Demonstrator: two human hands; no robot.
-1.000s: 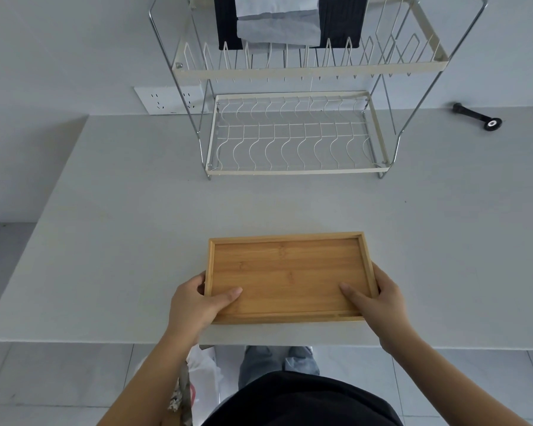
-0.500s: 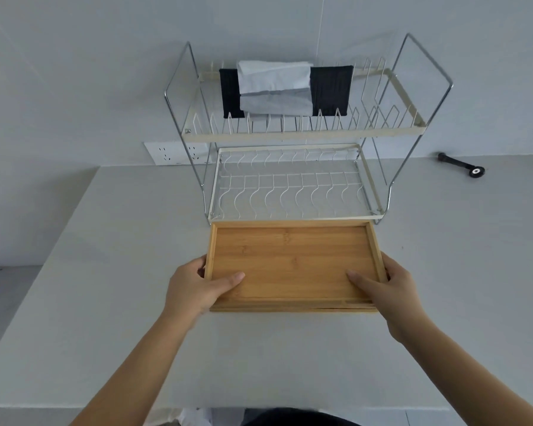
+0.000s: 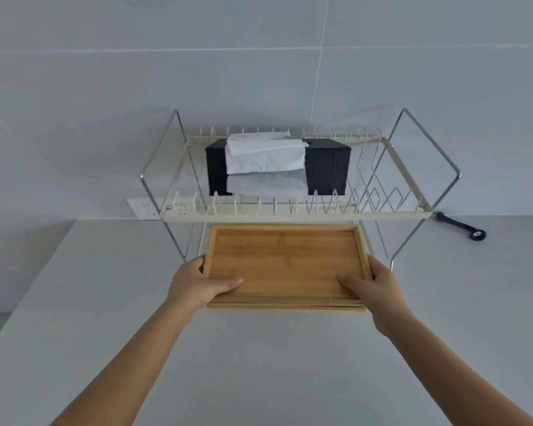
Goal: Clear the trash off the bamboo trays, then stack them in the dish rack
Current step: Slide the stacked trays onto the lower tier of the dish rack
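Note:
Stacked bamboo trays [image 3: 285,262], empty on top, are held level between both hands. A second tray's edge shows under the front rim. My left hand [image 3: 197,284] grips the near left corner, thumb on the inside. My right hand [image 3: 374,285] grips the near right corner the same way. The far end of the trays sits inside the lower tier of the two-tier wire dish rack [image 3: 293,215], below its upper shelf. The lower shelf is mostly hidden by the trays.
A black tissue box [image 3: 326,167] with white tissue draped over it sits on the rack's upper shelf. A black tool [image 3: 460,227] lies on the white counter [image 3: 259,364] at the right. A wall socket [image 3: 145,206] sits behind the rack's left leg.
Both hands carried the trays forward from the counter's near edge into the rack's lower tier. The view has tilted up toward the wall.

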